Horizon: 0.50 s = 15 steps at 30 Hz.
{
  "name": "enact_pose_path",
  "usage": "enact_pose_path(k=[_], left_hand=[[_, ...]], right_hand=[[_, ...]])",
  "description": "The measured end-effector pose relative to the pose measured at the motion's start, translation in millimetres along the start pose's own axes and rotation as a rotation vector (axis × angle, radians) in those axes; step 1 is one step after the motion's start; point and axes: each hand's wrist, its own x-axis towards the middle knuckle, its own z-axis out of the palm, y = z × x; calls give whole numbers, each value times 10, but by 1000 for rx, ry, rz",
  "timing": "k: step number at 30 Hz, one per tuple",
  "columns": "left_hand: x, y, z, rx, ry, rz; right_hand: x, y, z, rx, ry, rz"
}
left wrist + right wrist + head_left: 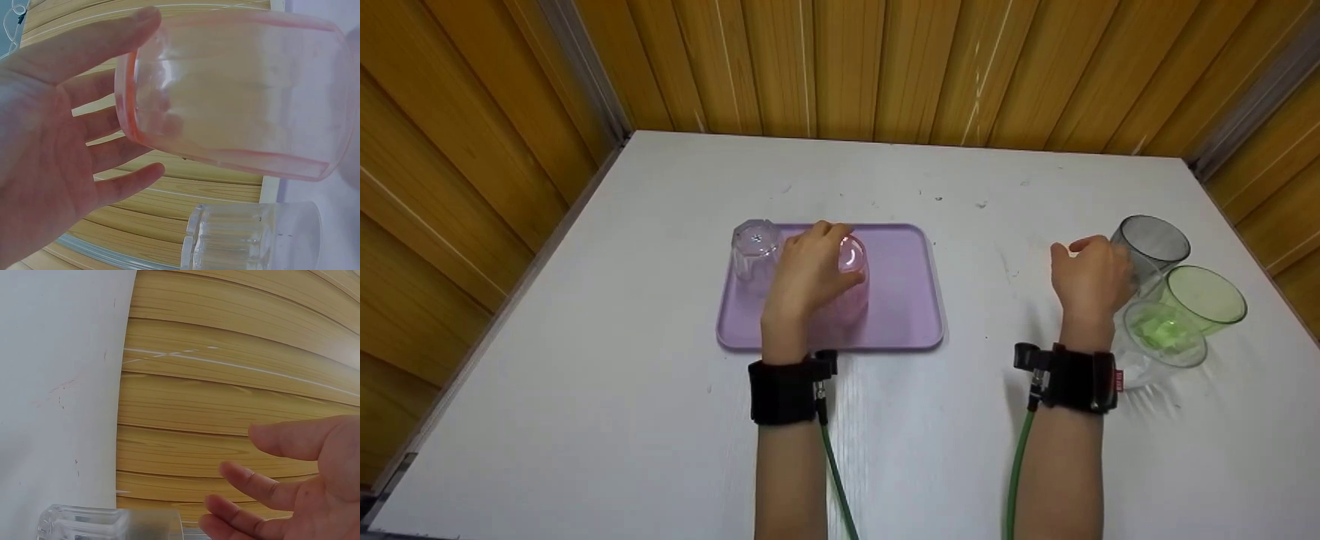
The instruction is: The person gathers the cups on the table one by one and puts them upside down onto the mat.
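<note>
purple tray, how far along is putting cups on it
Done, it seems: one clear cup stands upside down on the left of the purple tray. In hand: the left hand holds an upside-down pink cup by its base, on or just above the tray. Remaining, probably: the grey cup, green cup and at least one other clear cup, off the tray near the right hand, which looks empty.

Glass (754,251) on tray (904,292), other cups (1204,296) to its right
</note>
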Motion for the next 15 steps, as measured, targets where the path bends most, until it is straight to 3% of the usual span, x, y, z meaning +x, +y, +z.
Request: enact_pose_path(k=[15], left_hand=[[7,-14,0,-3,-18,-10]], right_hand=[[23,58,4,-35,-31,6]])
